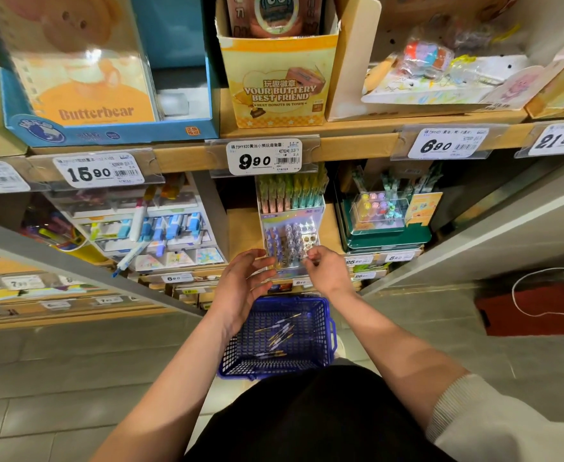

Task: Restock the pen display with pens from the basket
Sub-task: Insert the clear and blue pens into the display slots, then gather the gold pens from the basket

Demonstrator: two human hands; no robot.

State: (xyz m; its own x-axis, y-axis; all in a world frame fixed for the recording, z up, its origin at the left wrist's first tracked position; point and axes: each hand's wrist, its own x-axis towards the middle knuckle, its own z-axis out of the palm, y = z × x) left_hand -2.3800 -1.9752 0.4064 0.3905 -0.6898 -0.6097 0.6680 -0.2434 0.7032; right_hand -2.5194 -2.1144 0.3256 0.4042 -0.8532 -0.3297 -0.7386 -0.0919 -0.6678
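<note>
Pen display [289, 269]: clear tiered stand on the lower shelf, straight ahead of me, directly under the 9.90 price tag [264, 157].
Standing pens [284, 241]: upright in rows inside the stand, blue-purple ones to the left, paler ones to the right; a taller row of pink, green and yellow packs [290, 191] stands behind.
Basket [327, 341]: blue plastic mesh, on the floor below the shelf edge, between my two forearms.
Loose pens [279, 333]: a small scatter lying flat on the basket bottom, mostly slanted, with yellow tips showing.
Left hand [240, 285]: in the air above the basket's far rim, palm turned inward, fingers spread and relaxed, holding nothing; the fingertips are just beside the stand's front left corner.
Right hand [327, 268]: at the stand's front right corner, fingers curled toward the front row; I cannot tell whether they pinch a pen or only touch the stand.
Upper shelf: yellow "Your Buttery Best Friend" box [277, 81] above the tag, blue Butterbear box [100, 78] to its left.
Neighbours: green tray display [387, 228] to the right of the stand, white drawer unit of blue-capped items [160, 228] to the left.
Floor [74, 378]: grey tiles; a red bag [540, 311] lies well to the right.
</note>
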